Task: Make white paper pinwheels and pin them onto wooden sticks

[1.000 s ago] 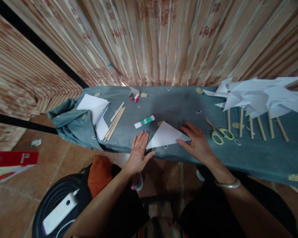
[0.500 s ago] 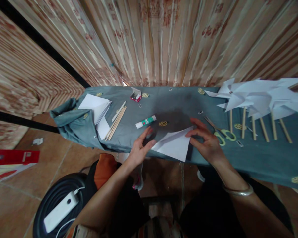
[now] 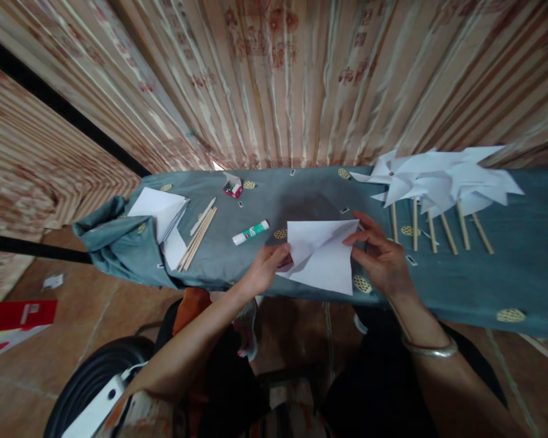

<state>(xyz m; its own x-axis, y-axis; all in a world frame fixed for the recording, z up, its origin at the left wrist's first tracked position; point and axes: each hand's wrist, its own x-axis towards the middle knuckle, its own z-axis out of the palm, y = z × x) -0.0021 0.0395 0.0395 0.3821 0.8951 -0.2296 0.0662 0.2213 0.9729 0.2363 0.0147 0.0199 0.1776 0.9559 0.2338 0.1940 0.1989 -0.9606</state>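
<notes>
Reaching over floor tiles (image 3: pixel 103 295) with forearms (image 3: pixel 205 316) angled inward; pinching a creased white sheet (image 3: pixel 324 264) from opposite sides in left hand (image 3: pixel 269 264), partly hidden behind it, and right hand (image 3: pixel 381 252); holding it over a grey-green tablecloth (image 3: pixel 308 194), with paper pinwheels (image 3: pixel 432 176) right of the grip and a pleated curtain (image 3: pixel 278 91) beyond.

The head-worn view looks forward and down from close behind and above the left grip (image 3: pixel 265 267) and right grip (image 3: pixel 383 260), across the bench (image 3: pixel 456 287) to the curtain (image 3: pixel 310 91) beyond them.
</notes>
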